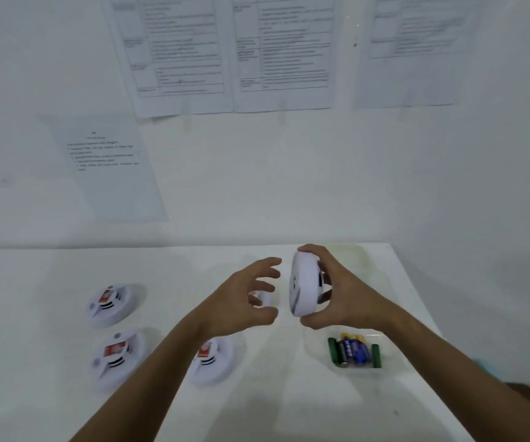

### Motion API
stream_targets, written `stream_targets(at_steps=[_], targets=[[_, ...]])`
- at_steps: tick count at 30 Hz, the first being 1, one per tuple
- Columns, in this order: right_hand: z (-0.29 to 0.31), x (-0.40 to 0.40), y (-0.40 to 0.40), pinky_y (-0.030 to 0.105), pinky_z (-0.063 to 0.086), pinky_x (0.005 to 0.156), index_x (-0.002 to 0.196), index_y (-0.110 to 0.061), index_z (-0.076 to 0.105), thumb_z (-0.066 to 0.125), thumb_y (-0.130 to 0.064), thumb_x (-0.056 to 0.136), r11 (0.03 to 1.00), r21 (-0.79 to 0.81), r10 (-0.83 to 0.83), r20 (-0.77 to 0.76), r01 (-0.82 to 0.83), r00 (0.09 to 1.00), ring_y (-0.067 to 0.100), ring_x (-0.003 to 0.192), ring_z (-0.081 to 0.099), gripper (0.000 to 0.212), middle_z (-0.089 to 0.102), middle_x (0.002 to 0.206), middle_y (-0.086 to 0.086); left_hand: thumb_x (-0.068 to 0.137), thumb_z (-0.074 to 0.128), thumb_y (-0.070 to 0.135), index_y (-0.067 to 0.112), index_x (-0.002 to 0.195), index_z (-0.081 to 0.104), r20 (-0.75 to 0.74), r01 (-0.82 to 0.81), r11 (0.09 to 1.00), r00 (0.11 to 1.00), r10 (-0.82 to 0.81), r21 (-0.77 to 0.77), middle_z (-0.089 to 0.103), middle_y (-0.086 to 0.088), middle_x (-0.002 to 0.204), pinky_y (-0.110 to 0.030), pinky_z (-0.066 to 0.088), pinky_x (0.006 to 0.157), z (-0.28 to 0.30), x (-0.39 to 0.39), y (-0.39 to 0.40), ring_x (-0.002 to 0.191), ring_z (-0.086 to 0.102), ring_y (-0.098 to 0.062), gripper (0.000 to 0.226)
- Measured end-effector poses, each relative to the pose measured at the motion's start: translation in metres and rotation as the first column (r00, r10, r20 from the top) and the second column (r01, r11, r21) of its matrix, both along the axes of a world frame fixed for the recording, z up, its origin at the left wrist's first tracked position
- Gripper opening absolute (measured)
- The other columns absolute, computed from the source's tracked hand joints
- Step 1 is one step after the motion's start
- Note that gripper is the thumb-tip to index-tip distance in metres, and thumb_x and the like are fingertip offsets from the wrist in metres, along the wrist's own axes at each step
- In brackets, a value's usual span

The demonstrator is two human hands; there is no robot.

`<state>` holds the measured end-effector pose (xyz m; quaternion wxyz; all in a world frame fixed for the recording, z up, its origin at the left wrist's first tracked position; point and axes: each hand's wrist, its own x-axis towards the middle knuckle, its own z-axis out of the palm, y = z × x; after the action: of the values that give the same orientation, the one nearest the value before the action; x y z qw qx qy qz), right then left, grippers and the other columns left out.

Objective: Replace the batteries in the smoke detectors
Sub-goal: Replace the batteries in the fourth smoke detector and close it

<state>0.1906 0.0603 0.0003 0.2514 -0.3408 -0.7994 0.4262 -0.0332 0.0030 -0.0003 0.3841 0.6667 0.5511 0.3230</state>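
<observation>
Smoke detector (303, 287) — held on edge, centre-right of frame | right hand (337, 291) gripped its rim | left hand (244, 301) spread, empty — should brace the face before twisting.

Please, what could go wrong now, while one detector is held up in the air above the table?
1. The right hand alone grips the detector on edge; the left hand is open beside it, so it might slip and fall.
2. If it drops, it could hit the battery tray just below and scatter the batteries.
3. The left forearm passes over an open detector and may knock it.
</observation>
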Motion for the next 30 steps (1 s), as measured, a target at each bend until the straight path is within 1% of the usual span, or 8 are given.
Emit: stream_targets(at_steps=[4,9,12,15,19,21,27,30], targets=[[0.005,0.042,0.0,0.032,0.058,0.087,0.135,-0.032,0.035,0.085,0.005,0.061,0.997,-0.051,0.046,-0.115,-0.052,0.992,0.005,0.113,0.057,0.097,0.052,0.122,-0.017,0.069,0.087,0.025,0.045,0.143,0.032,-0.045,0.063,0.998,0.997,-0.064,-0.021,0.054,0.015,0.133,-0.023,0.054,0.086,0.005,0.043,0.005,0.111,0.059,-0.005,0.094],[0.0,0.08,0.0,0.026,0.055,0.089,0.139,-0.027,0.037,0.088,0.001,0.059,0.994,-0.099,0.028,-0.201,-0.049,0.979,0.006,0.122,0.054,0.099,0.055,0.13,-0.016,0.071,0.084,0.002,0.035,0.144,0.036,0.159,0.095,0.993,0.984,-0.083,-0.065,0.068,0.001,0.12,-0.032,0.059,0.078,0.014,0.084,0.007,0.099,0.07,-0.02,0.094],[0.0,0.101,0.004,0.03,0.056,0.091,0.138,-0.027,0.043,0.092,-0.001,0.058,0.993,-0.105,0.029,-0.191,-0.05,0.981,0.011,0.122,0.056,0.097,0.058,0.13,-0.011,0.069,0.085,0.004,0.027,0.149,0.033,0.095,0.097,0.995,0.991,-0.093,-0.037,0.068,0.0,0.12,-0.034,0.059,0.082,0.014,0.1,0.01,0.1,0.07,-0.018,0.098],[-0.002,0.121,0.008,0.033,0.055,0.095,0.137,-0.024,0.046,0.092,0.002,0.058,0.991,-0.115,0.047,-0.18,-0.068,0.983,0.015,0.122,0.057,0.095,0.06,0.129,-0.005,0.068,0.086,0.003,0.027,0.149,0.032,0.075,0.108,0.994,0.992,-0.105,-0.035,0.069,0.001,0.119,-0.033,0.059,0.082,0.013,0.115,0.012,0.1,0.071,-0.016,0.1],[-0.006,0.143,0.009,0.034,0.055,0.097,0.138,-0.025,0.046,0.093,0.0,0.059,0.989,-0.119,0.062,-0.177,-0.084,0.982,0.015,0.124,0.055,0.096,0.06,0.129,-0.009,0.066,0.087,0.002,0.028,0.141,0.047,0.078,0.093,0.996,0.993,-0.092,-0.012,0.072,-0.001,0.113,-0.046,0.059,0.082,0.011,0.131,0.011,0.097,0.071,-0.022,0.089],[-0.008,0.151,0.009,0.034,0.054,0.098,0.139,-0.024,0.045,0.093,-0.001,0.059,0.988,-0.121,0.079,-0.17,-0.1,0.982,0.015,0.125,0.054,0.096,0.059,0.13,-0.01,0.065,0.088,0.002,0.027,0.135,0.053,0.064,0.09,0.996,0.994,-0.09,-0.009,0.071,-0.001,0.113,-0.048,0.059,0.08,0.013,0.137,0.01,0.098,0.07,-0.023,0.082],[-0.022,0.161,0.006,0.028,0.054,0.094,0.142,-0.027,0.041,0.094,-0.002,0.055,0.981,-0.163,0.076,-0.191,-0.108,0.979,0.012,0.125,0.054,0.104,0.057,0.131,-0.012,0.073,0.083,0.006,0.027,0.139,0.05,-0.029,0.181,0.982,0.983,-0.182,-0.046,0.068,0.008,0.119,-0.038,0.059,0.084,0.025,0.149,0.009,0.103,0.068,-0.014,0.076],[-0.023,0.161,0.005,0.027,0.054,0.092,0.137,-0.024,0.045,0.092,0.004,0.055,0.981,-0.148,0.091,-0.215,-0.124,0.972,0.01,0.121,0.055,0.099,0.056,0.128,-0.012,0.081,0.077,0.01,0.026,0.139,0.051,-0.032,0.195,0.978,0.98,-0.197,-0.068,0.07,0.007,0.118,-0.034,0.058,0.086,0.029,0.151,0.009,0.103,0.069,-0.014,0.065]])
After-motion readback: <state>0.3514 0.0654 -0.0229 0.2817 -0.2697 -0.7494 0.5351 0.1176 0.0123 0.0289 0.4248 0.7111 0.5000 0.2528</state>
